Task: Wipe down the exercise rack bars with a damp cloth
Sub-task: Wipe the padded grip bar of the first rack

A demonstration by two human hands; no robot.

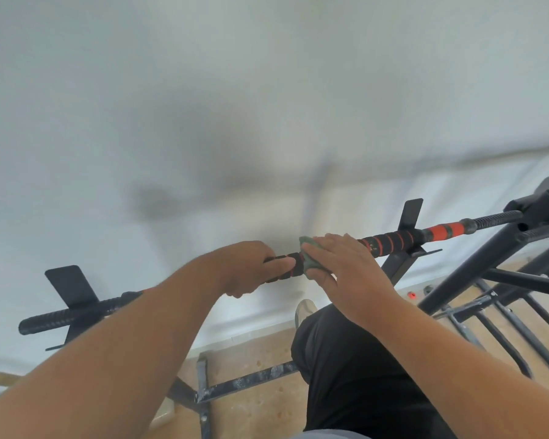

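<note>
While the long black exercise bar with red-striped foam grips and an orange sleeve lay across the two black steel catch brackets of the rack, it ran from lower left to upper right across the head view, directly in front of both hands and at roughly equal reach from each. Its left threaded end rested at the left black bracket; its right threaded end passed the right black bracket towards the black tubular rack frame.

The left hand gripped a foam section near the middle of the bar, fingers curled round it, and appeared to be steadying it. The right hand lay immediately to the right, fingers fairly straight and pressed down over the small folded green damp cloth, which sat on the bar between palm and foam. The two hands were just beside each other, the cloth showing in the gap between them.

Judged from this layout, the wiping stroke had to follow the long axis of the bar. The right hand was the nearer to the striped grip and orange sleeve on the upper right, so a stroke in that direction suited it; the stretch under the left hand could not be reached until that grip was shifted
</note>
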